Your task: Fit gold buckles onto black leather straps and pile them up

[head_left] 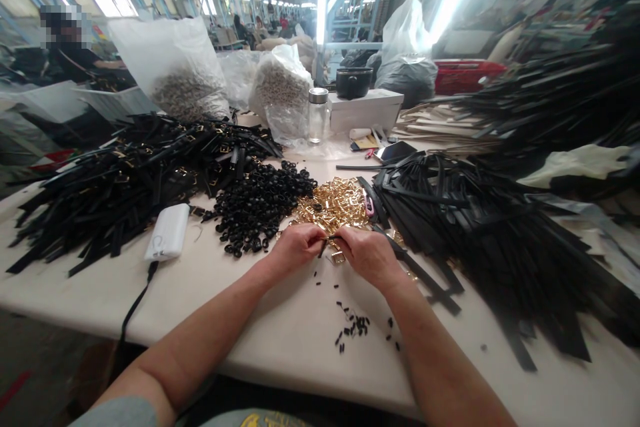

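My left hand (pixel 299 244) and my right hand (pixel 367 253) meet over the front of the table, fingers pinched. Between their fingertips is a short black strap end (pixel 323 248), mostly covered by the fingers. Whether a buckle is on it I cannot tell. Just beyond lies a heap of gold-coloured buckles (pixel 340 200), with a loose buckle (pixel 339 257) beneath my right fingers. To the left of it is a pile of small black loops (pixel 260 210). Plain black straps (pixel 440 213) spread out on the right. Small black scraps (pixel 355 325) lie between my forearms.
Black straps with gold buckles (pixel 125 173) are heaped at left. Near them sits a white power bank (pixel 169 232) with a black cable (pixel 135 310). Behind stand plastic bags (pixel 187 73), a glass bottle (pixel 316 120) and a white box (pixel 367 110). A person (pixel 73 57) is at far left.
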`<action>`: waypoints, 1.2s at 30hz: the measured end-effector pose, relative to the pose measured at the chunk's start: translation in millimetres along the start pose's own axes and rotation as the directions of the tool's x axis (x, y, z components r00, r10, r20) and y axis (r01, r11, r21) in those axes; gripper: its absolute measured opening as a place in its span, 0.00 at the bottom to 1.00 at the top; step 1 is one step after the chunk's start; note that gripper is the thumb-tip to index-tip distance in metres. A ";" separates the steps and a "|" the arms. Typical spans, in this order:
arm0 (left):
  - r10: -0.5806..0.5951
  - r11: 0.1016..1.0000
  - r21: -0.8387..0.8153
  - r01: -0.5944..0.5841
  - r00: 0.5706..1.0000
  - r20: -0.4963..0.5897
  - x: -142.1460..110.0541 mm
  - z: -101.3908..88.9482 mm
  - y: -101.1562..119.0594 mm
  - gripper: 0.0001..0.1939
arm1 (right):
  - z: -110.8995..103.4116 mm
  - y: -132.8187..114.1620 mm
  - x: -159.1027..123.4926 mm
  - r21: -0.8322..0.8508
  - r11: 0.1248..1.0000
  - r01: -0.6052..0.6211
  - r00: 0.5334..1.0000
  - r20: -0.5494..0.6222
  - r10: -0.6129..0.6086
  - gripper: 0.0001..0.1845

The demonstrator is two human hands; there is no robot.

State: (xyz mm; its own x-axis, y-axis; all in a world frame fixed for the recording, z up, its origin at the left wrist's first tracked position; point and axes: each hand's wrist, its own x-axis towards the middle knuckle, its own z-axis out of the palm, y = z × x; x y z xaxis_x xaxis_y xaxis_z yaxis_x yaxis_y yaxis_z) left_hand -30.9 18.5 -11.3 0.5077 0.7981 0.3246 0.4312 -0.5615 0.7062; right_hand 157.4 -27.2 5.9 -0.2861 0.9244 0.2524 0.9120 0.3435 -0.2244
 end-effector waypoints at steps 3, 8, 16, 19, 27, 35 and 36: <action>-0.038 0.998 0.049 0.039 0.999 -0.012 -0.7 -0.3 0.9 0.06 | -1.7 -2.2 0.9 -0.002 0.998 0.058 0.983 -0.173 -0.058 0.10; -0.293 0.890 -0.368 0.270 0.956 -0.007 0.9 -1.2 2.3 0.05 | -8.6 -2.6 2.3 0.089 0.992 0.090 0.879 -0.476 -0.037 0.08; -0.380 0.605 -0.722 0.335 0.919 0.107 3.6 -1.4 18.1 0.10 | 8.8 -12.8 2.5 0.442 0.897 0.000 0.983 -0.165 0.081 0.11; -0.378 0.579 -0.740 0.343 0.917 0.129 2.5 -1.4 21.8 0.10 | 16.1 -16.6 4.7 0.692 0.719 -0.055 0.969 -0.135 0.205 0.13; -0.367 0.602 -0.719 0.347 0.920 0.138 2.1 3.7 21.8 0.13 | 20.4 -28.4 8.5 0.987 -0.055 -0.151 0.913 0.160 0.375 0.17; -0.349 0.663 -0.657 0.358 0.925 0.152 0.4 8.1 13.6 0.15 | 22.3 -22.8 8.4 0.978 -0.058 -0.202 0.871 0.206 0.445 0.19; -0.363 0.662 -0.656 0.363 0.921 0.143 1.2 6.7 9.9 0.16 | 22.7 -19.6 8.6 0.984 -0.002 -0.179 0.871 0.160 0.465 0.18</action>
State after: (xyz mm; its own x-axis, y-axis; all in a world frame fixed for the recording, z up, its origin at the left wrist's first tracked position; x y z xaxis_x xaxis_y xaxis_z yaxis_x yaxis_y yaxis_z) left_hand -21.0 12.4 -8.2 0.4178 0.9073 -0.0476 -0.0194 0.0614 0.9979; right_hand 130.4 -22.2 -8.9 0.1276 0.9912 -0.0346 -0.2396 -0.0031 -0.9709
